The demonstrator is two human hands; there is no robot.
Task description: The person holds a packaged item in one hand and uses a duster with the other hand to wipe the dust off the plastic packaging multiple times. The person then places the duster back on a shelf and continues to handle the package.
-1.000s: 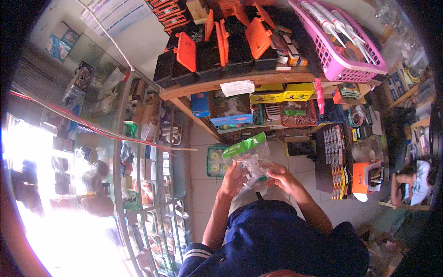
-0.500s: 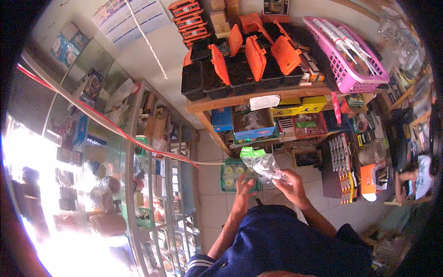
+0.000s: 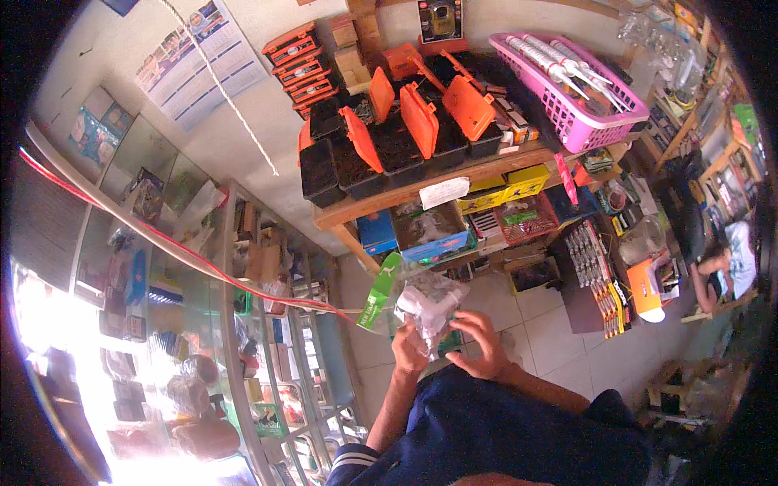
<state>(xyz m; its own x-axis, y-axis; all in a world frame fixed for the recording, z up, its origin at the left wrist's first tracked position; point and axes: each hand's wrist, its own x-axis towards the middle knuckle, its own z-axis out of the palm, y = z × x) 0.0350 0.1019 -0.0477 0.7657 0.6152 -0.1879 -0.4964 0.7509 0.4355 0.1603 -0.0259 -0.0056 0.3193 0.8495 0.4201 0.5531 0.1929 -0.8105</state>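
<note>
A clear plastic packet (image 3: 431, 301) with a green header card (image 3: 379, 293) is held up in front of my body. Inside it lies a white, branching plastic piece whose exact kind I cannot make out. My left hand (image 3: 411, 348) grips the packet's lower end, fingers closed on it. Beside it, my right hand (image 3: 484, 347) has its thumb and fingers apart, the fingertips close to the packet's right side; whether they touch it is unclear. Partly hidden behind my hands is a green container (image 3: 448, 343) on the floor.
A wooden shelf (image 3: 389, 195) ahead bears black bins with orange lids (image 3: 419, 121) and a pink basket (image 3: 600, 130) of white tubes. Glass cabinets (image 3: 267, 356) line the left. A red-and-white cable (image 3: 203, 271) crosses there. At the far right sits another person (image 3: 733, 263).
The packet has passed from my right hand to my left and turned, its green card now pointing left. My right hand has let go and spread its fingers. The view has shifted slightly.
</note>
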